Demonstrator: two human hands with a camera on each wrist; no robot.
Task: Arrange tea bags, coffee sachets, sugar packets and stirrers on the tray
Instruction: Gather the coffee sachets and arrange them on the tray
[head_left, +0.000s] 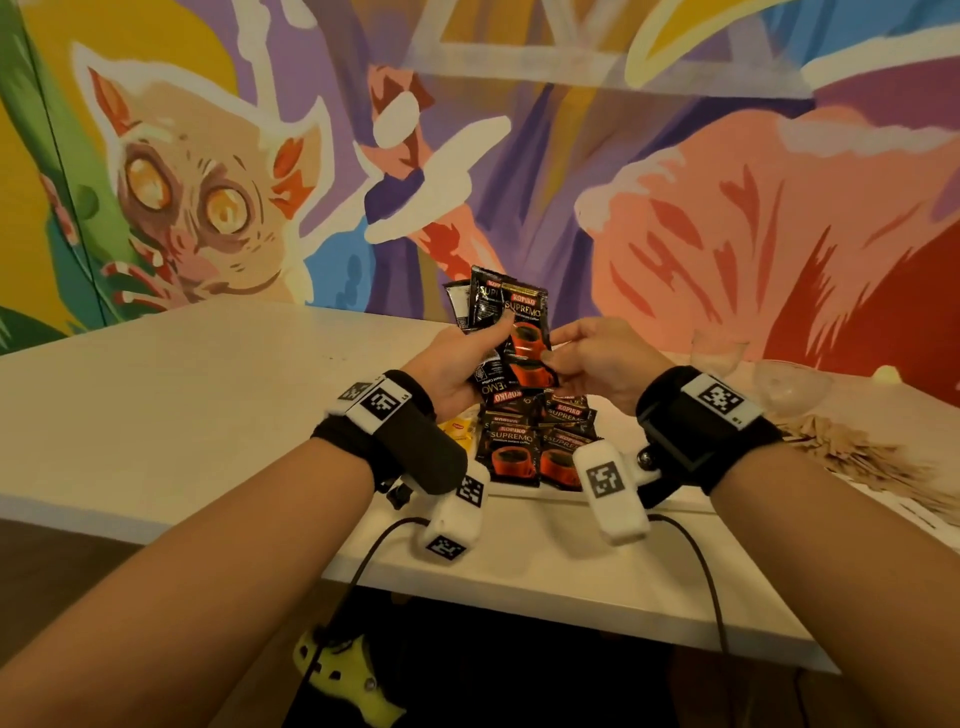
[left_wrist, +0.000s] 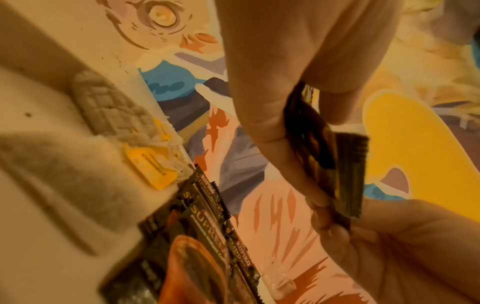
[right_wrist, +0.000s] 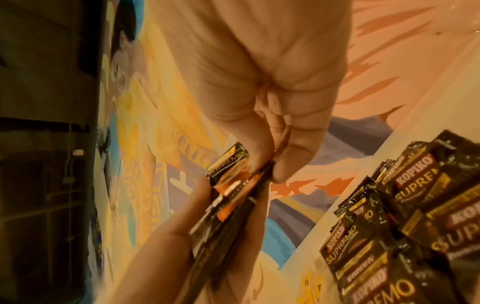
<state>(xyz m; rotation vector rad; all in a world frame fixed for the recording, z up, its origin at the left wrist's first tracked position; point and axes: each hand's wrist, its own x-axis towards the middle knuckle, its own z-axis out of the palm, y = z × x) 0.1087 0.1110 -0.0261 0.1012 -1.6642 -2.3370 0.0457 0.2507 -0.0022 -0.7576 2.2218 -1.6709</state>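
Observation:
My left hand (head_left: 470, 358) grips a fan of black and red coffee sachets (head_left: 524, 332), held upright above the table, thumb across the front. My right hand (head_left: 582, 358) pinches the right edge of the front sachet (right_wrist: 233, 185) between thumb and fingers. The bunch of sachets (left_wrist: 337, 170) shows edge-on in the left wrist view. Below the hands, several more coffee sachets (head_left: 535, 441) lie in a loose pile on the white table (head_left: 182, 395). A yellow-tagged tea bag (head_left: 460, 431) lies left of that pile, with tea bags (left_wrist: 124, 115) beside it in the left wrist view.
Wooden stirrers (head_left: 852, 457) lie heaped at the right of the table. Clear plastic cups (head_left: 784, 384) stand behind them by the painted wall. The table's front edge (head_left: 519, 592) runs under my wrists, with cables hanging off it.

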